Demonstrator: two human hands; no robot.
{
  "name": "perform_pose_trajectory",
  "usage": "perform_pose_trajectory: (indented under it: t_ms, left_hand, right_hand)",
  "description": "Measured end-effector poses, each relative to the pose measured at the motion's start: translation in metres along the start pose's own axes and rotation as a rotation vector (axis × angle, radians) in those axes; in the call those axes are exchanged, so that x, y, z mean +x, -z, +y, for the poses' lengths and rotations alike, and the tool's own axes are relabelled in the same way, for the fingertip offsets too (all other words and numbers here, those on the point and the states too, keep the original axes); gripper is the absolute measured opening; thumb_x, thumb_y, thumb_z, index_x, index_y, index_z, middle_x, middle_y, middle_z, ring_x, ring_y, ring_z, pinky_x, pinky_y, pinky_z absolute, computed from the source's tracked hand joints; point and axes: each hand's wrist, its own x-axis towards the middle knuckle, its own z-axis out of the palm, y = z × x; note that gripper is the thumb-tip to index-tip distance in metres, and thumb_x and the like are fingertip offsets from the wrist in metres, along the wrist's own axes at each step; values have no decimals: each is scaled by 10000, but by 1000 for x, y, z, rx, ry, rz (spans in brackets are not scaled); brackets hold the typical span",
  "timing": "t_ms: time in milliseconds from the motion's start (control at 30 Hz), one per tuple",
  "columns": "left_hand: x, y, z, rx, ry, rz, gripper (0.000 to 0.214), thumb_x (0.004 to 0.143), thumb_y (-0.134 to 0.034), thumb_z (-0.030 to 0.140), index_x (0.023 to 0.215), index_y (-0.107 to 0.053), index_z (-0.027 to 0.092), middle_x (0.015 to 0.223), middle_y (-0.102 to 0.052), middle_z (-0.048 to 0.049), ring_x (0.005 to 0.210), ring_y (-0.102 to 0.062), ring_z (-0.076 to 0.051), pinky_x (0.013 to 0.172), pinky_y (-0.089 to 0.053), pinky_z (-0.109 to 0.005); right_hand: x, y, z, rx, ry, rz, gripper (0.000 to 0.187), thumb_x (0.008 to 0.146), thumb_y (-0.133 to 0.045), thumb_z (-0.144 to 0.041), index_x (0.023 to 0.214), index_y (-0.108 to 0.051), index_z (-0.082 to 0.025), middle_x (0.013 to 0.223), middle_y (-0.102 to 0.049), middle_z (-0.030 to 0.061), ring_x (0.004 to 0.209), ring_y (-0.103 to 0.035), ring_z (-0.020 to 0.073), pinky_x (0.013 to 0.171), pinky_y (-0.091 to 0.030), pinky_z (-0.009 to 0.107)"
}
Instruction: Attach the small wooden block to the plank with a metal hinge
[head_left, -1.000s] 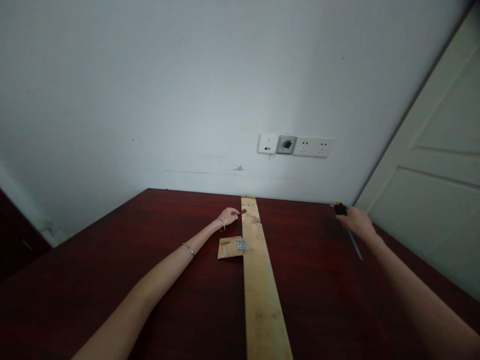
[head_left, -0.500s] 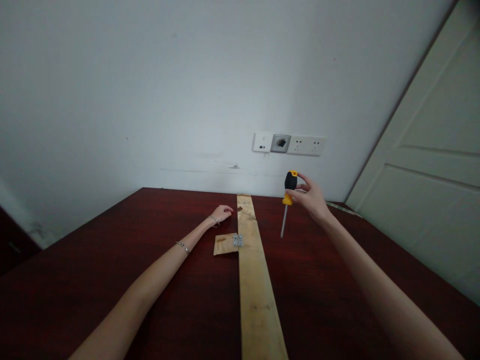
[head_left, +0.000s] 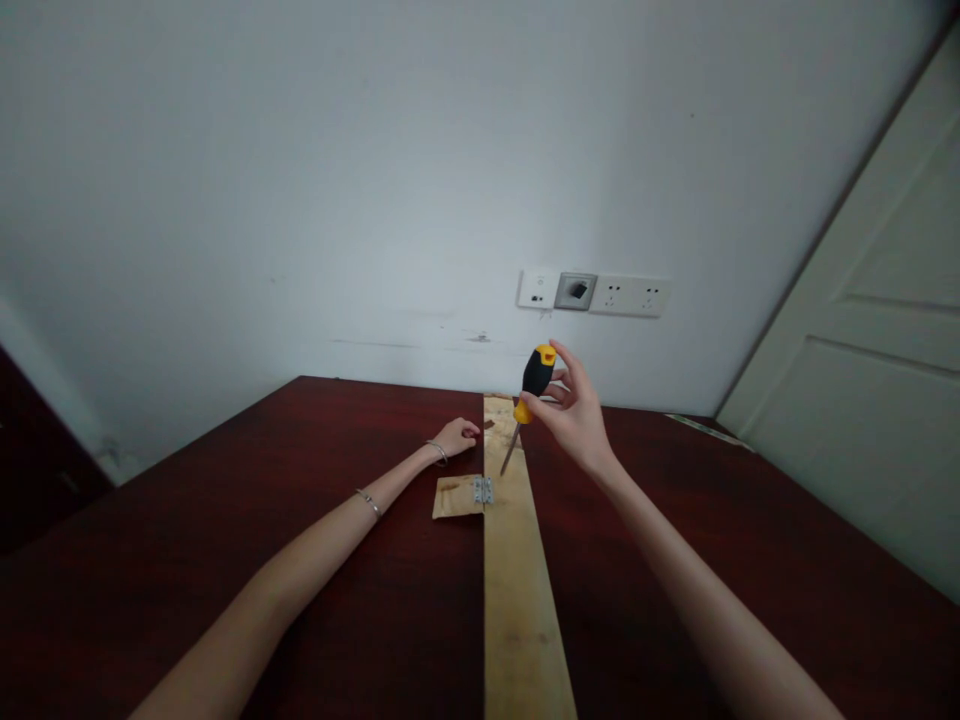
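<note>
My right hand (head_left: 574,408) grips a screwdriver (head_left: 536,372) by its black and yellow handle. Its metal shaft slants down to the left, the tip above the long wooden board (head_left: 517,610), just right of a small silver hinge (head_left: 484,489). That hinge spans the board's left edge and a short wooden piece (head_left: 454,497) lying beside it. On the tabletop, close to the board's far left edge, rests my left hand (head_left: 456,437) with its fingers curled in; whatever may be inside them is hidden.
The dark red tabletop (head_left: 360,600) reaches back to a white wall (head_left: 375,180). Sockets and a switch plate (head_left: 628,296) are set in that wall. A pale panelled door (head_left: 870,400) stands along the right, and a thin strip (head_left: 709,431) lies at the far right edge.
My right hand has brought the screwdriver leftward, from right of the board to over it near the hinge, and its shaft tilts more. The whole view has shifted slightly; my left hand stays beside the board.
</note>
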Motion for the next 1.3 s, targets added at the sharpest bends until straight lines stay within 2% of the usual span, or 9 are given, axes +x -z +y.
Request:
perform_pose_trajectory:
  t_ms: [133,267,433,533,600,700,800,1000,1300]
  left_hand:
    - [-3,-2,2,9,-5,-13,346,644,-579,112,973,-685,97,916,-673,-70,842,-609,-194,780,-476,-274]
    - [-1,5,7,-10,12,-94,328,636,-594,110,948,-694,108,844,-689,-53,825,-617,-195,768,-479,-278]
    - [-7,30,19,-66,14,-254,274,693,-602,184,935,-701,103,782,-695,-50,722,-626,-166,684,-481,-250]
    - [-19,50,30,-79,-33,-440,317,689,-652,250,977,-693,123,783,-686,-37,669,-611,-143,618,-458,-215]
    - [-28,62,39,-29,-95,-537,394,638,-721,326,984,-690,139,774,-675,-27,665,-600,-139,607,-439,-198]
    - [-43,71,51,77,-117,-583,573,491,-803,403,991,-678,153,798,-663,-26,703,-596,-169,613,-439,-207]
    - [-57,67,61,228,-127,-620,774,393,-825,455,1080,-626,158,889,-653,-53,797,-592,-219,689,-451,-243]
    - [-77,48,71,509,-178,-644,998,341,-780,600,1172,-516,114,1181,-517,-174,1082,-463,-360,898,-390,-377]
    - [-78,45,70,518,-195,-632,784,376,-787,543,1001,-510,159,1079,-521,-114,1021,-482,-338,883,-391,-369]
  right_hand:
    - [-3,-11,3,22,-30,-7,723,710,-676,-294,1356,-351,-313,943,-500,10,707,-580,120,641,-549,289]
    - [-5,-17,5,63,-72,-32,730,705,-683,-291,1354,-348,-306,921,-521,11,738,-602,143,676,-559,313]
    - [-7,-16,7,51,-50,-13,710,714,-678,-288,1348,-358,-304,914,-505,9,726,-597,137,661,-561,309]
    - [-6,-14,9,37,-30,-9,711,717,-673,-283,1352,-354,-310,913,-497,5,712,-590,129,654,-562,306]
    - [-6,-13,11,41,-31,-11,719,710,-678,-278,1353,-359,-310,916,-499,3,716,-594,128,659,-561,306]
    - [-7,-14,13,59,-43,-13,729,702,-688,-277,1355,-364,-320,930,-500,3,739,-605,132,676,-564,308]
    - [-8,-14,14,76,-51,-18,727,707,-685,-273,1357,-364,-329,942,-496,2,753,-611,131,690,-567,308]
    - [-9,-13,15,63,-37,-12,728,713,-682,-281,1364,-358,-317,970,-496,13,749,-601,127,693,-566,307]
    - [-11,-11,20,78,-56,-21,729,714,-684,-288,1362,-352,-323,961,-493,9,748,-602,125,678,-564,299]
